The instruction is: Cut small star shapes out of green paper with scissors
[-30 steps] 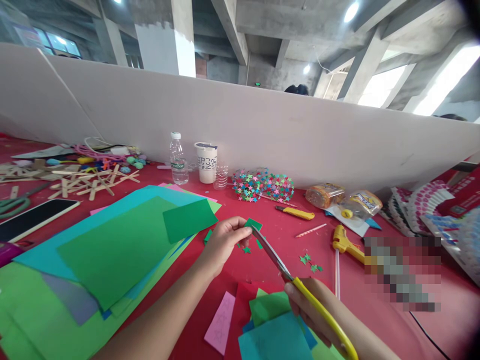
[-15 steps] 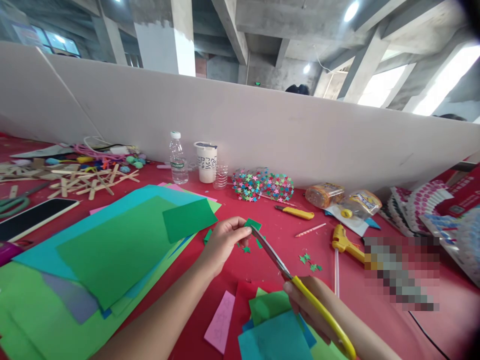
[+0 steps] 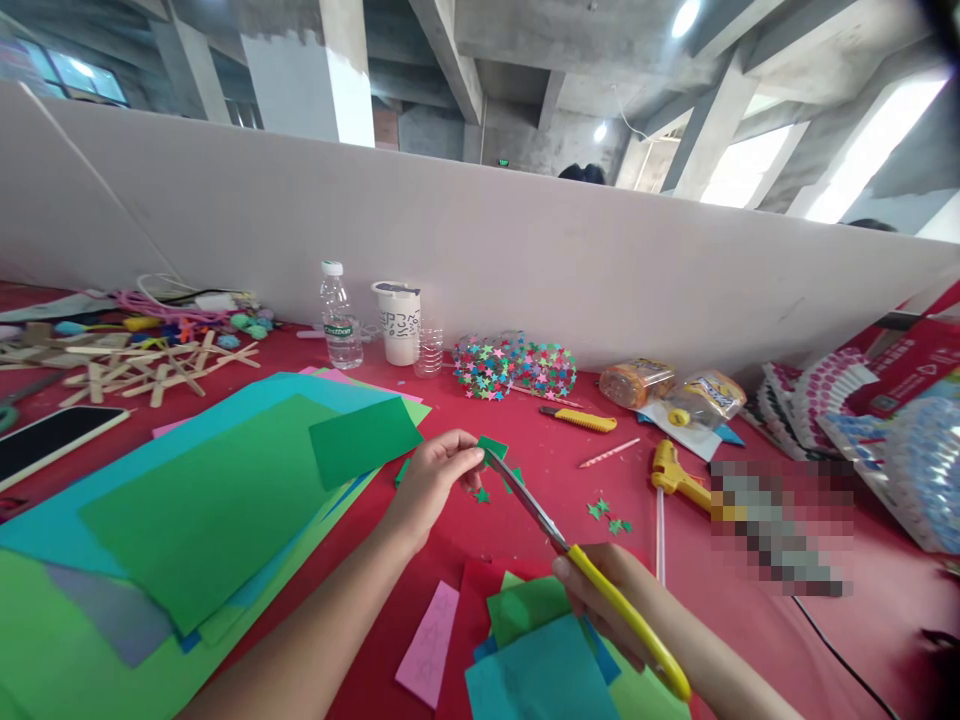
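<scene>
Near the middle of the head view, my left hand (image 3: 444, 468) pinches a small piece of green paper (image 3: 493, 447) between thumb and fingers. My right hand (image 3: 611, 590) grips yellow-handled scissors (image 3: 551, 527), their blades pointing up and left with the tips at the paper's lower edge. Small green paper stars (image 3: 482, 495) and scraps lie on the red table just beyond my fingers. More green stars (image 3: 609, 515) rest to the right. Below my hands sit a pink paper strip (image 3: 429, 640) with drawn outlines and a pile of coloured paper squares (image 3: 540, 670).
Large green and blue sheets (image 3: 217, 500) cover the left side. Behind stand a water bottle (image 3: 341, 320), a white cup (image 3: 397, 325) and star-covered shapes (image 3: 514, 367). A yellow utility knife (image 3: 579, 418) and a glue gun (image 3: 679, 478) lie right, wooden sticks (image 3: 161, 368) far left.
The whole view has shifted slightly, so things appear further left. Both hands keep the same hold, with the scissor tips still at the green paper.
</scene>
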`<move>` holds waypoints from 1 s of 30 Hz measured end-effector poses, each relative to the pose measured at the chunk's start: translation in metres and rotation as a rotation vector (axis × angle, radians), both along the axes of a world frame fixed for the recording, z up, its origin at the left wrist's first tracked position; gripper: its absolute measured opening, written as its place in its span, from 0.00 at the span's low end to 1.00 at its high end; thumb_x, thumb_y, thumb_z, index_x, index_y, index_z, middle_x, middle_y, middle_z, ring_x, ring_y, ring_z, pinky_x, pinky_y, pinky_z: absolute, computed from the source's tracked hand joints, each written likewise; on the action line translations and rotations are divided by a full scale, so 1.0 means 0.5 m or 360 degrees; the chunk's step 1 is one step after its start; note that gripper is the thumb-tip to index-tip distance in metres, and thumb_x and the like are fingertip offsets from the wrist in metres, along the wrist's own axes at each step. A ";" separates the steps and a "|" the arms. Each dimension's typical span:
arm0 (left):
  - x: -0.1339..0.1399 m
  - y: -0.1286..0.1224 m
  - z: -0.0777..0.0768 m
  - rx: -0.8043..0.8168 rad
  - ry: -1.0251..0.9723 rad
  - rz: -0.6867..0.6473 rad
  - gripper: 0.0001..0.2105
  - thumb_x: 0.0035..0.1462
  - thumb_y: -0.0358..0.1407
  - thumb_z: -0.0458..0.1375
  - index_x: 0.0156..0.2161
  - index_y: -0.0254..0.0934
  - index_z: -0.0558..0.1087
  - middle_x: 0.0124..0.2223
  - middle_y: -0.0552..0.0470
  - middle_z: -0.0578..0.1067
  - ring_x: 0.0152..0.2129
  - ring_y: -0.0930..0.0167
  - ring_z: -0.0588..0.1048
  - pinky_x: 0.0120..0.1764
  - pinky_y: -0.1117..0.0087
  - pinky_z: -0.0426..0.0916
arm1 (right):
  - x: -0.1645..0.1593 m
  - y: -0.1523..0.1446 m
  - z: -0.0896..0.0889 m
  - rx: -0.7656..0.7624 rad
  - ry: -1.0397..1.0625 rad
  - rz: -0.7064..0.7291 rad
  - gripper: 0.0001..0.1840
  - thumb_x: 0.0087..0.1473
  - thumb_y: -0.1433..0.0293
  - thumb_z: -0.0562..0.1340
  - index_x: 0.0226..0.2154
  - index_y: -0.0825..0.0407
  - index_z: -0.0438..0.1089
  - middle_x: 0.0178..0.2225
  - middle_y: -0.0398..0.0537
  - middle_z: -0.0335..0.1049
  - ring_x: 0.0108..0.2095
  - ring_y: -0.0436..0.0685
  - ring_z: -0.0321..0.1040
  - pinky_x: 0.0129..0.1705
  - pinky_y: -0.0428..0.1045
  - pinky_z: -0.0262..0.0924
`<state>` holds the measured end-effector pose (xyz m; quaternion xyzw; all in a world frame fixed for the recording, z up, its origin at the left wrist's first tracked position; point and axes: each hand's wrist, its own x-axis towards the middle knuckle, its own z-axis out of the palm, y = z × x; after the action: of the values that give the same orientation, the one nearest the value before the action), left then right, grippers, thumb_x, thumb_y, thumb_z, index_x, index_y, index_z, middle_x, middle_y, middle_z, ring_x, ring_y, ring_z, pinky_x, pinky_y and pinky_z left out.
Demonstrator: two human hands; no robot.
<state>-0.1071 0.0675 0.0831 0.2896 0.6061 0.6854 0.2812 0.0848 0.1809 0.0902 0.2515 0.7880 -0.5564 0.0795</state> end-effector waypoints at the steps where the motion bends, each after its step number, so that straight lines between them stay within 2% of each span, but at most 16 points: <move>1: -0.001 0.000 0.000 0.0009 0.0011 0.0022 0.07 0.50 0.38 0.58 0.27 0.36 0.70 0.21 0.56 0.70 0.21 0.74 0.68 0.28 0.74 0.61 | 0.000 0.001 0.000 0.0010 0.0001 0.0005 0.28 0.51 0.45 0.55 0.19 0.52 0.57 0.08 0.30 0.45 0.08 0.42 0.45 0.09 0.40 0.37; 14: 0.009 0.000 0.001 0.0177 -0.0156 0.0037 0.05 0.50 0.36 0.59 0.29 0.36 0.68 0.22 0.56 0.70 0.21 0.76 0.67 0.28 0.74 0.61 | 0.009 0.009 -0.023 -0.0183 0.0053 -0.0026 0.29 0.52 0.43 0.52 0.21 0.52 0.59 0.07 0.30 0.46 0.07 0.42 0.44 0.11 0.40 0.37; 18: 0.013 0.000 0.000 0.0210 -0.0176 0.0016 0.05 0.50 0.35 0.58 0.29 0.36 0.68 0.22 0.56 0.70 0.21 0.76 0.67 0.28 0.74 0.61 | 0.013 0.007 -0.030 -0.0159 0.0084 -0.0054 0.30 0.50 0.41 0.52 0.21 0.52 0.59 0.07 0.29 0.44 0.07 0.42 0.43 0.11 0.40 0.36; 24: 0.018 -0.001 0.009 0.0184 -0.0100 -0.0027 0.05 0.51 0.34 0.57 0.27 0.35 0.67 0.22 0.57 0.69 0.21 0.76 0.66 0.28 0.75 0.60 | 0.018 0.014 -0.032 -0.0187 0.0111 0.0000 0.31 0.49 0.40 0.51 0.22 0.53 0.61 0.07 0.30 0.46 0.08 0.42 0.43 0.11 0.40 0.37; 30: 0.015 -0.003 0.013 0.0124 0.0071 -0.0080 0.05 0.51 0.34 0.56 0.27 0.36 0.67 0.22 0.57 0.67 0.21 0.75 0.66 0.28 0.74 0.60 | 0.021 0.021 -0.024 -0.0177 0.0171 0.0058 0.29 0.53 0.44 0.51 0.23 0.53 0.61 0.07 0.30 0.45 0.08 0.42 0.43 0.12 0.40 0.38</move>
<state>-0.0996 0.0658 0.0895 0.3306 0.5776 0.6945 0.2734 0.0955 0.1913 0.0781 0.2021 0.7635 -0.6103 0.0611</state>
